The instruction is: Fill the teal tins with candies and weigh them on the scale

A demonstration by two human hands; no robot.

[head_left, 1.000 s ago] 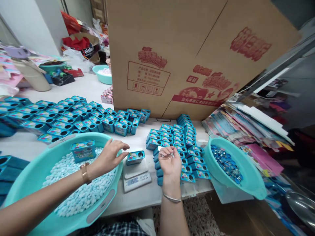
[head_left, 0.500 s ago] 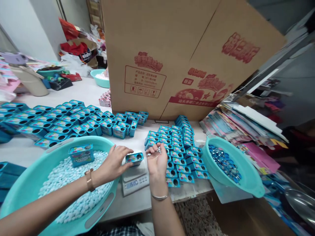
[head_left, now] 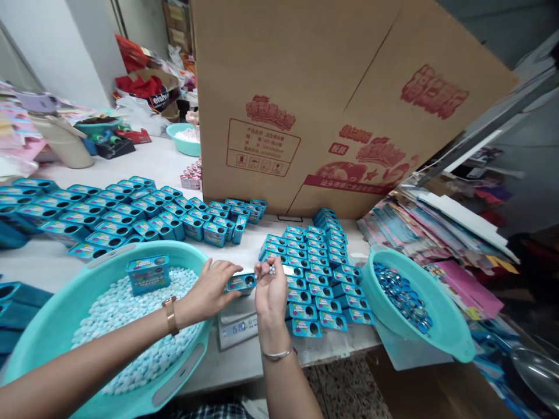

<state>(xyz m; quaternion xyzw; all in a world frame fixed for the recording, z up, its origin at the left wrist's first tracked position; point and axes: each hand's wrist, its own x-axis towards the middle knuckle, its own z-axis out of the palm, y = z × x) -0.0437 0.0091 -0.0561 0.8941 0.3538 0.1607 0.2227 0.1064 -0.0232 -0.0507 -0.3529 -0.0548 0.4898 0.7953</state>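
Observation:
A small blue tin with a round hole in its top sits on the white digital scale. My left hand reaches over from the left, its thumb and fingers around the tin's left end, steadying it. Palm up, my right hand is at the tin's right end, fingers curled around a few small pale candies near the hole. Under my left forearm is a large turquoise basin of pale blue and white candies. Another blue tin stands upright on those candies.
Rows of blue tins stand right of the scale, and more tins at the left. A turquoise basin with shiny blue lids is at the right. Behind stands a large cardboard box; stacked printed sheets lie beside it.
My right hand has moved left, bringing the candies close to the tin's hole. My left hand stays at the tin. The whole view has shifted slightly.

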